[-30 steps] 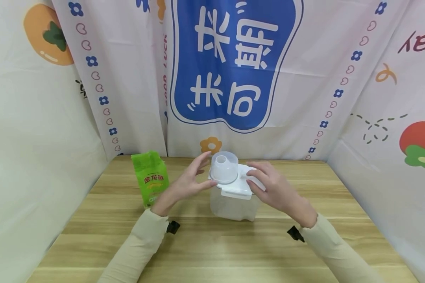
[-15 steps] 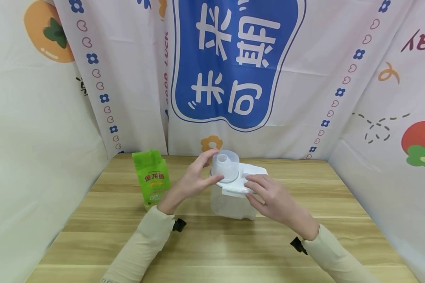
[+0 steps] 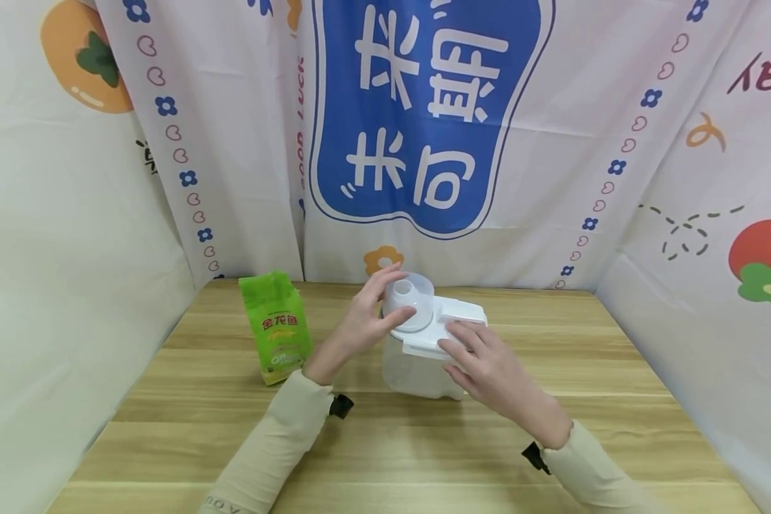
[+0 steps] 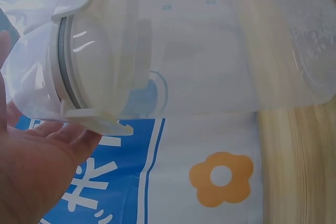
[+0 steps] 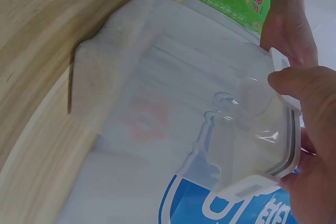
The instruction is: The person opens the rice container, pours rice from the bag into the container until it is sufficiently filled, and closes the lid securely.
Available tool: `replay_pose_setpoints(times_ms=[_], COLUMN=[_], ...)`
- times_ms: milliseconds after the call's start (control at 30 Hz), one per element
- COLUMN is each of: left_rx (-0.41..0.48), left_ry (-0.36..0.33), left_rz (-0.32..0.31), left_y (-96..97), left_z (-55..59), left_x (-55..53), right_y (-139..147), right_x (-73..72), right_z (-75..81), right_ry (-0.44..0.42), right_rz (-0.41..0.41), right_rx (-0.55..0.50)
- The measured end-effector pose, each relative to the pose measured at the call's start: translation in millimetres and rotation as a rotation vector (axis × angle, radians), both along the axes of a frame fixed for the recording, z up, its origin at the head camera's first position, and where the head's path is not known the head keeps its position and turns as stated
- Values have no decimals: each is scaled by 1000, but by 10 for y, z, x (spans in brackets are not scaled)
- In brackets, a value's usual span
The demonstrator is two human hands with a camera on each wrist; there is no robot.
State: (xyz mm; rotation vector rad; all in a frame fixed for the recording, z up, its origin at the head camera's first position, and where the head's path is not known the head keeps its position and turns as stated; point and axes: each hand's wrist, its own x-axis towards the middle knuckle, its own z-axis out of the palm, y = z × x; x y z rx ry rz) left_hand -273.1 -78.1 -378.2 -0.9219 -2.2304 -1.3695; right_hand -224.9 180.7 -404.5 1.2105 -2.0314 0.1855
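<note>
A translucent storage container point(image 3: 417, 375) stands upright toward the back of the table, under a white lid point(image 3: 437, 330) with side latches. On the lid's left part sits a clear domed cup point(image 3: 422, 291). My left hand point(image 3: 363, 321) holds this cup, thumb in front and fingers behind; in the left wrist view its fingertips reach beside a latch point(image 4: 94, 119). Bent over the lid's front right part, my right hand point(image 3: 491, 368) grips it, fingers on top and thumb at the front edge. In the right wrist view the thumb overlaps the front latch point(image 5: 281, 66).
A green printed bag point(image 3: 276, 328) stands on the wooden table point(image 3: 385, 457), left of the container. Patterned white cloth point(image 3: 250, 178) hangs behind the table and along both sides.
My left hand has moved right and closed in on the cup. The right hand has come down from the lid's right end onto its front right part. The container stays in place.
</note>
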Motion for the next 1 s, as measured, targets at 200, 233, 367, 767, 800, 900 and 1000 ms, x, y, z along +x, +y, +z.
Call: replay_pose_setpoints(times_ms=[200, 233, 367, 767, 800, 900, 1000], left_rx=[-15, -13, 10, 23, 24, 30, 33], left_ry=[-28, -22, 1, -4, -1, 8, 11], left_rz=[16, 15, 3, -13, -14, -15, -14], left_y=[57, 61, 63, 44, 43, 49, 52], left_z=[10, 8, -1, -21, -22, -25, -25], left_x=[-7, -9, -18, -23, -22, -24, -26], right_y=[-36, -40, -42, -44, -45, -39, -32], right_x=[2, -1, -8, -23, -29, -50, -78], right_z=[-27, -28, -29, -71, -74, -70, -45], right_ry=[31, 37, 50, 137, 144, 172, 230], right_rz=[-30, -31, -29, 38, 42, 54, 67], right_rx=[-16, -17, -10, -86, -90, -83, -47])
